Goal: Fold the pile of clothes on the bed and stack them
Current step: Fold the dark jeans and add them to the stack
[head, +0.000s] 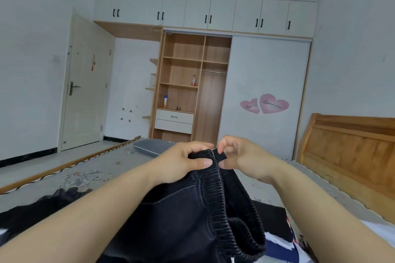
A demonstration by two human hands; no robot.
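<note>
Black ribbed elastic is what the fingers have: left hand (183,163) curled round the waistband (215,179), thumb on the near face, fingers wrapped over the top edge. Right hand (239,156) pinches the same band right beside it, thumb and forefinger closed on the rim, other fingers loosely curled. The hands nearly touch.

Garment is a pair of black trousers (177,215), held up off the bed (64,173), body hanging toward the camera, waist opening sagging lower right. More dark clothes (42,205) lie on the mattress at left; something blue-white-red sits under the trousers at lower right, can't tell what. One grey folded piece (154,147) sits far side of the bed, possibly the stack start.

Step, my read: squaring up the waistband before the first fold. Not folded yet.

Next needs: hands sliding apart along the band to pull it flat, front and back edges matched, then lay the legs straight on the bed.
</note>
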